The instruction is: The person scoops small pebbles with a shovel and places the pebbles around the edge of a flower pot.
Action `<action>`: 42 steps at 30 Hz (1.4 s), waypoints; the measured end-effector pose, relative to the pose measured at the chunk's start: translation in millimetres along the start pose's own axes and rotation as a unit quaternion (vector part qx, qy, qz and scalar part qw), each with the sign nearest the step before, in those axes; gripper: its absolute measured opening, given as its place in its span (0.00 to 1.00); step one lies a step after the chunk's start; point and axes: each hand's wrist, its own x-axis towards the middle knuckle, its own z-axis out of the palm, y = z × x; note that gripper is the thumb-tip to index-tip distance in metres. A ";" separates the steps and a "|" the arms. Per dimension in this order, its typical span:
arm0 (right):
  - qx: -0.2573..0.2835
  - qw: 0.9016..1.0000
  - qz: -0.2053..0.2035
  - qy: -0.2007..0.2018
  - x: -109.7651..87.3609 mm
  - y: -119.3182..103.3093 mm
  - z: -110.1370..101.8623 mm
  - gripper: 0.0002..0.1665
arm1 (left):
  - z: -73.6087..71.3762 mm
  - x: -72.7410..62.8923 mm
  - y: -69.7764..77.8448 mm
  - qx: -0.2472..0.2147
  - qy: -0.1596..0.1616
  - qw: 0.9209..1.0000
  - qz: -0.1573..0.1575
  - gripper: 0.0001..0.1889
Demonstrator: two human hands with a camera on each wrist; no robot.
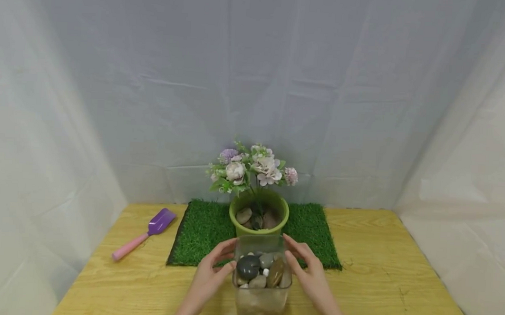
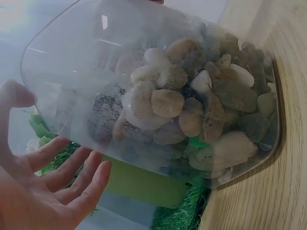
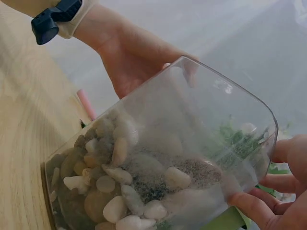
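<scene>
A clear plastic container (image 1: 262, 303) stands on the table near me, with several smooth stones (image 1: 258, 281) filling its lower part. At its left side is my left hand (image 1: 213, 266), fingers spread and thumb by the rim. My right hand (image 1: 308, 267) lies along the opposite side, its fingertips at the wall of the container, as the right wrist view shows. Neither hand's fingers wrap round it. Just behind the container, a green flowerpot (image 1: 285, 215) holds stones and a bunch of pale pink and purple flowers (image 1: 266, 168).
Under the pot lies a green artificial grass mat (image 1: 313, 227). To its left, a small shovel (image 1: 132, 246) with purple blade and pink handle rests on the wooden table (image 1: 379, 278). Pale sheets (image 1: 282, 83) hang behind and at both sides.
</scene>
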 end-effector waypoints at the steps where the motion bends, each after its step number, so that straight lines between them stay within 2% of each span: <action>1: 0.002 1.000 0.000 -0.004 0.8 -0.7 1.2 0.24 | -1.4 -0.6 -0.3 0.000 0.003 1.000 -0.001 0.25; 9: 0.030 0.999 0.010 -0.010 3.2 -1.5 4.9 0.24 | -5.8 -1.1 -2.7 -0.003 0.008 1.000 -0.006 0.25; 18: 0.017 1.000 -0.001 -0.014 4.7 -4.6 1.1 0.24 | -3.5 -1.3 -2.5 -0.008 0.014 1.000 0.009 0.24; 26: -0.056 0.996 -0.060 -0.037 8.7 -4.1 -7.5 0.24 | -4.8 -3.6 -4.9 -0.008 0.001 1.000 0.022 0.23; 28: -0.076 0.993 -0.086 -0.038 9.0 -4.1 -10.8 0.23 | -4.5 -3.6 -5.7 -0.008 -0.003 1.000 0.024 0.23; 31: -0.125 0.980 -0.149 -0.032 9.1 -4.5 -15.8 0.22 | -3.8 -3.5 -6.9 -0.008 -0.005 1.000 0.028 0.24; 36: -0.231 0.938 -0.257 -0.031 6.4 -3.8 -23.1 0.25 | -4.0 -3.2 -8.4 -0.005 -0.004 0.999 0.039 0.24; 39: -0.259 0.919 -0.291 -0.062 1.6 -2.5 -26.6 0.29 | -4.8 -3.2 -8.9 -0.005 -0.008 0.999 0.040 0.24; 42: -0.256 0.910 -0.309 -0.104 -3.3 -1.2 -29.2 0.34 | -5.7 -3.1 -9.1 -0.004 -0.016 0.999 0.033 0.25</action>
